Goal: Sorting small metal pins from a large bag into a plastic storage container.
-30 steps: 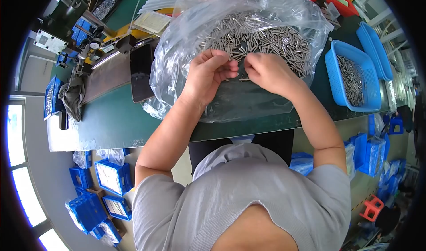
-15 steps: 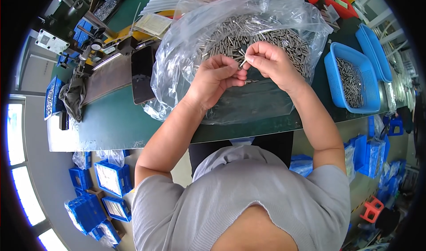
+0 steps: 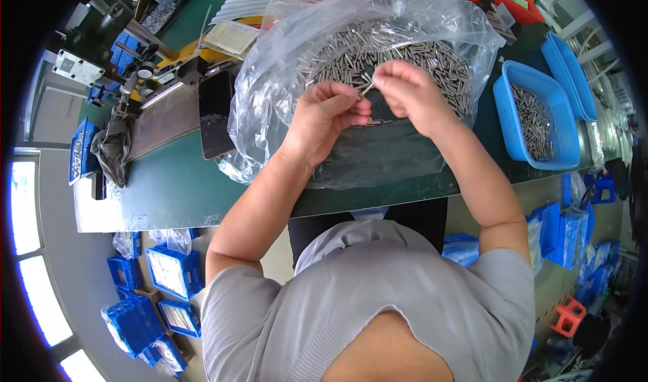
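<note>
A small metal pin (image 3: pixel 366 89) spans the gap between my hands over a large clear plastic bag. My left hand (image 3: pixel 329 116) pinches its near end between thumb and forefinger, the other fingers curled. The fingertips of my right hand (image 3: pixel 410 95) close round its far end. Under and beyond my hands, the opened bag (image 3: pixel 266 78) holds a heap of loose metal pins (image 3: pixel 432 71), all alike in grey colour and short rod shape. A few pins lie just below my left fingers on the bag's near part.
To the right stands a blue basket (image 3: pixel 511 122) of more pins, with another blue basket (image 3: pixel 570 78) behind it. A black phone-like slab (image 3: pixel 216 115) lies left of the bag. Farther left is a metal bench fixture (image 3: pixel 145 71) beside a dark cloth (image 3: pixel 111 149). Red trays (image 3: pixel 509 4) sit at the back.
My hands have shifted slightly; my right fingertips have moved a little up and left, and more of the pin shows between the hands.
</note>
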{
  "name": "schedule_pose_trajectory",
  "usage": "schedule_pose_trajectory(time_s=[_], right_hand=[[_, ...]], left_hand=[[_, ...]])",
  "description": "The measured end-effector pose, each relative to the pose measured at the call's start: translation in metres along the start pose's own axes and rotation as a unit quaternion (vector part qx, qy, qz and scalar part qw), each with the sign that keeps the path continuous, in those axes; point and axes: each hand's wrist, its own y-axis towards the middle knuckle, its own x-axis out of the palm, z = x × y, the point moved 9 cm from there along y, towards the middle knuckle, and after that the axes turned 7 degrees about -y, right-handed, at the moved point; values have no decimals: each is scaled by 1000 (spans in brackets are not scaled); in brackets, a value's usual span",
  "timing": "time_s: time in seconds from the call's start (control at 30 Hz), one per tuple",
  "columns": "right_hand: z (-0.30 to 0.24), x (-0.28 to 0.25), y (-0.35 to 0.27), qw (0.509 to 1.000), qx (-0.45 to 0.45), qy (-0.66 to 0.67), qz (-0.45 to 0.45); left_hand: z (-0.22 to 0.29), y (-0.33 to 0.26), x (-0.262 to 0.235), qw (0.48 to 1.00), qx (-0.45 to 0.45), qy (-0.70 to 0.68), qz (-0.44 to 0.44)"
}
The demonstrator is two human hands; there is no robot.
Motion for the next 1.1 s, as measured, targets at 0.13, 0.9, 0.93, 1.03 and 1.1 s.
schedule_pose_trajectory(time_s=[0.13,0.9,0.93,1.03,1.1], right_hand=[[2,-15,8,961,50,263,-63],[-12,9,-6,853,-147,-497,-66],[-12,6,-4,878,-105,-462,-62],[-16,-2,-4,917,-99,-384,-46],[-19,-6,-4,941,-100,-322,-34]], left_hand=[[10,-1,-8,999,30,0,45],[17,-3,-13,996,40,-9,75],[16,-3,-13,997,35,-3,70],[12,-2,-9,999,17,7,45],[9,-2,-5,1000,5,11,25]])
